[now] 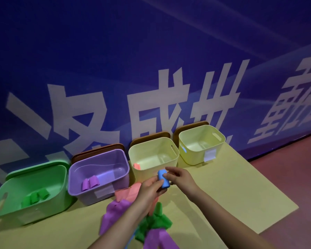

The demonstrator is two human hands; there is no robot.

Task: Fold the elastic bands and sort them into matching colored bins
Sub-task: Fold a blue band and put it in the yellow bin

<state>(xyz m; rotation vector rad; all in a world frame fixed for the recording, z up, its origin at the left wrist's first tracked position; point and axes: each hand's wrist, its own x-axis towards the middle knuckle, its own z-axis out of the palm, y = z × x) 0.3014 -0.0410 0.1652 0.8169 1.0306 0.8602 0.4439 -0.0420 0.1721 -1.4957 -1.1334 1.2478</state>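
Observation:
A folded blue band (163,178) is held up between both hands, in front of the middle yellow bin (169,164). My left hand (151,189) grips its lower part from the left. My right hand (180,178) pinches its upper right edge. Below my arms lies a loose pile of bands: pink (129,193), purple (113,214) and green (154,221). The green bin (16,209) holds folded green bands (36,197). Folded purple bands (90,183) lie in the purple bin (104,193). A pink band (137,166) shows in the middle yellow bin.
A second yellow bin (201,150) stands at the far right of the row, with a blue mark on its left wall. All bins stand on a yellow mat (232,191) against a blue wall with large white characters. Red floor lies to the right.

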